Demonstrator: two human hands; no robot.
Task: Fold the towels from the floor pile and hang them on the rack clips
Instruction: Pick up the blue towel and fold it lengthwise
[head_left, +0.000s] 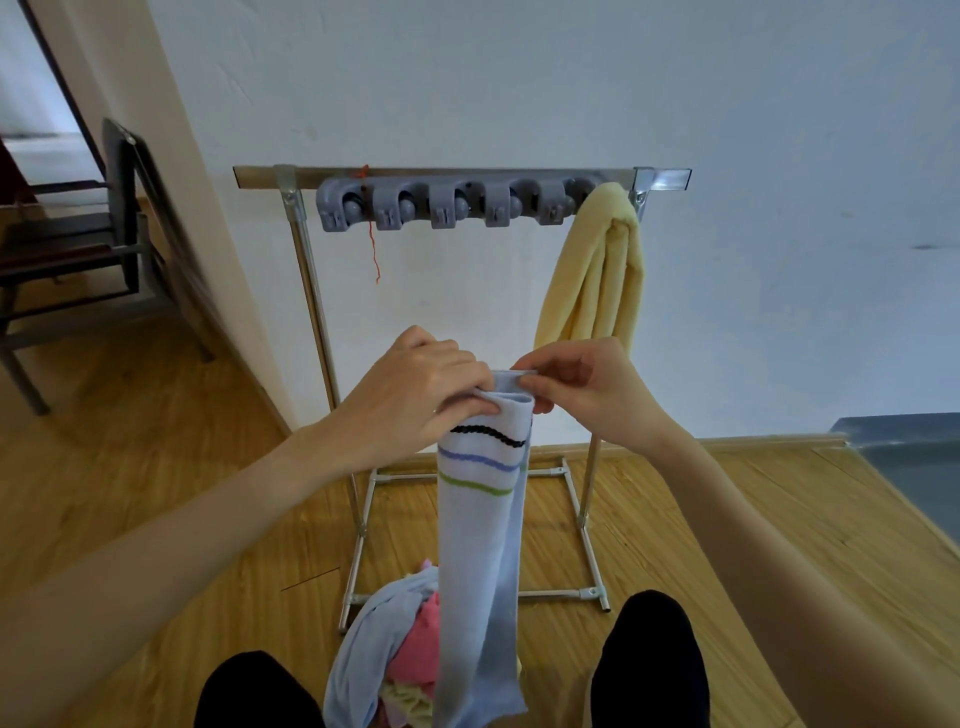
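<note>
The left hand (415, 395) grips the top fold of a striped towel (480, 519), fingers curled over its edge; the right hand (582, 387) pinches the same edge beside it. The towel hangs long and limp, folded into a narrow strip, over the floor pile (384, 639). It looks light and soft and will sag, so the folded top edge is the place to hold. Beyond, the rack (311, 270) carries a grey clip bar (447, 205) with roughly 5 clips free; a yellow towel (597, 275) hangs at its right end, its clip hidden. The pile's lower part is cut off.

Home rm: wood floor (156, 467), chair (78, 249).
</note>
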